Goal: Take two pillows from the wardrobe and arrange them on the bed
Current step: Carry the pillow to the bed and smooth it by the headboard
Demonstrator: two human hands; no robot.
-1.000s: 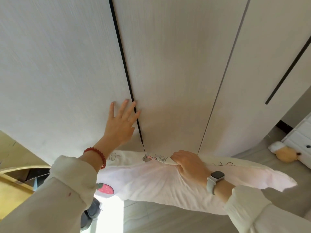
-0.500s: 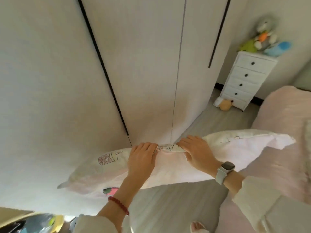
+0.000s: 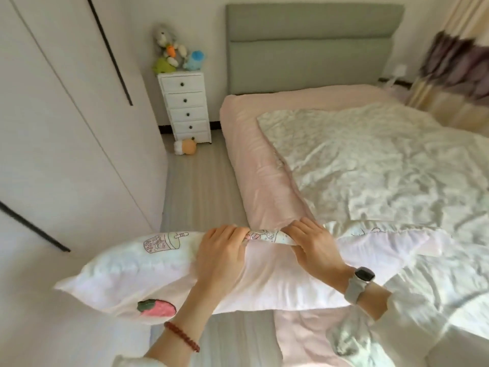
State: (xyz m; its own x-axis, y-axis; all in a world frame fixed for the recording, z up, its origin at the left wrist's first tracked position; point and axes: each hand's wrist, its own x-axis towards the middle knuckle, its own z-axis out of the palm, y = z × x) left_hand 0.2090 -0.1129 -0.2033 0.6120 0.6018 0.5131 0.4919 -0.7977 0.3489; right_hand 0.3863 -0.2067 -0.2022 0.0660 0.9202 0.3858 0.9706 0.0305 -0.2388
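While the wardrobe (image 3: 66, 133) fills the left side with its doors closed, the bed (image 3: 267, 165) takes the right and far part of the room, with a grey headboard (image 3: 309, 49), a pink sheet and a crumpled pale quilt (image 3: 383, 168). Its far end near the headboard is bare, so I judge the pillow belongs there.

Between wardrobe and bed, at the far wall, a white drawer chest (image 3: 186, 104) carries plush toys (image 3: 176, 50), and one more toy (image 3: 186, 147) lies on the floor before it.

Near the camera, the pillow (image 3: 127, 271) is in the air, lying across from left to right, its right end over the near edge of the bed. It looks soft and light; the cover bunches where it is pinched, and both ends droop a little. A hold on the upper seam seems enough, though the loose cover could slip over the filling.

Both hands are closed on this upper edge, close together. The left hand (image 3: 221, 256), with a red bead bracelet, curls its fingers over the seam; the right hand (image 3: 316, 250), with a watch, grips just beside it, both palms down.
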